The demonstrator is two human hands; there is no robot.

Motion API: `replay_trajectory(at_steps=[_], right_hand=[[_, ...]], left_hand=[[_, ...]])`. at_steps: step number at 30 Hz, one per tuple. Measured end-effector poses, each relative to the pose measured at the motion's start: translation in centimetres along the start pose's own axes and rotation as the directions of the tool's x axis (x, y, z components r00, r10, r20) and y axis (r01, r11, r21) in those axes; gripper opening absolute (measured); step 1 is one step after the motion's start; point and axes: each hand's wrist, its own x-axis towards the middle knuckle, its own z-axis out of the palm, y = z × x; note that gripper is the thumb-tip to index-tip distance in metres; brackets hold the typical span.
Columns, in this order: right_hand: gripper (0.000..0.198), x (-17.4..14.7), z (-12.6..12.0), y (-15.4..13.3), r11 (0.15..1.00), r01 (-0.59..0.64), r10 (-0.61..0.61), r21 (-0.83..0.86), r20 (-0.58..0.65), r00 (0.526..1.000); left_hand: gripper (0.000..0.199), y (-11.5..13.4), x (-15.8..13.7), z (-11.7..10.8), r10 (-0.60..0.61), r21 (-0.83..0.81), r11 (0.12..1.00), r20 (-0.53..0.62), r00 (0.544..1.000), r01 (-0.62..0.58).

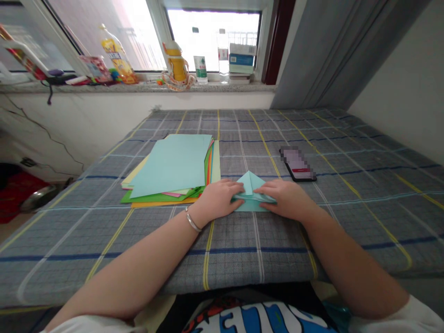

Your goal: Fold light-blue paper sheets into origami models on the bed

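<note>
A light blue sheet of paper (252, 206), folded to a triangular peak at its far end, lies on the checked cloth between my hands. My left hand (220, 198) grips its left side, fingers on top and thumb below at the near edge. On the right side, my right hand (286, 198) pinches the paper the same way. A raised fold runs across the paper between both hands. Just left of my left hand is a stack of coloured paper (173, 164), with a light blue sheet on top and green, orange and yellow edges showing.
A phone (298, 164) lies on the checked tablecloth (347, 222) to the right, beyond my right hand. Along the windowsill (145, 87) stand bottles, a yellow flask (176, 64), a box (242, 58) and small items. A grey curtain (333, 51) hangs at the back right.
</note>
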Motion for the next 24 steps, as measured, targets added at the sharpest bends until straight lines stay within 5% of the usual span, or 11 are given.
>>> replay_trajectory(at_steps=[8, 17, 24], right_hand=[[0.035, 0.4, 0.5, -2.1, 0.983, 0.035, -0.027, -0.181, 0.046, 0.999], [0.032, -0.2, 0.6, -0.1, 0.995, 0.096, -0.096, 0.009, 0.038, 0.995], [0.018, -0.5, 0.0, 0.8, 0.976, -0.003, -0.011, 0.219, 0.065, 0.998]], left_hand=[[0.038, 0.7, -0.2, 0.4, 0.106, 0.172, 0.978, 0.084, 0.991, -0.120], [0.030, -0.3, -0.2, -0.2, 0.140, 0.096, 0.983, 0.159, 0.977, -0.156], [0.026, -1.5, -0.3, -0.9, 0.178, -0.122, 0.979, 0.131, 0.975, -0.162]])
